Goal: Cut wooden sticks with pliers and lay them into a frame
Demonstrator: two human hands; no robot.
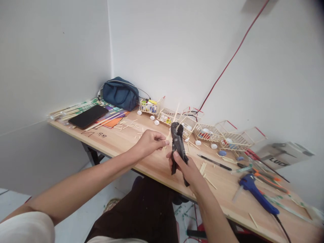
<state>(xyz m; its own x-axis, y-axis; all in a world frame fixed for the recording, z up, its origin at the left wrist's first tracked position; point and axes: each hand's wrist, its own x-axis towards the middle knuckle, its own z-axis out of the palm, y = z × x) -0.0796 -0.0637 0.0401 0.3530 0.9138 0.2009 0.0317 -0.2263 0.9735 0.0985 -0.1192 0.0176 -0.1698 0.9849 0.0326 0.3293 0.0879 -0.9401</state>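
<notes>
My left hand [153,143] is closed in a pinch around a thin pale wooden stick [176,111], which points up and slightly right. Beside it, my right hand [186,168] grips a black plier-like cutter [178,141] by its handles, jaws upward. The stick runs close by the cutter's head; whether the jaws touch it I cannot tell. Behind the hands stands a row of small stick-built carts with white wheels, among them a middle cart [208,132] and a left cart [149,107]. Short cut sticks [202,168] lie near my right hand.
On the wooden table [121,145] lie a black phone [88,116], a blue pouch [120,92], more cut sticks [124,125], and a black pen [214,162]. Rightward are a blue glue gun [258,194] with a cable and orange-handled pliers [270,180]. Walls close off the back and left.
</notes>
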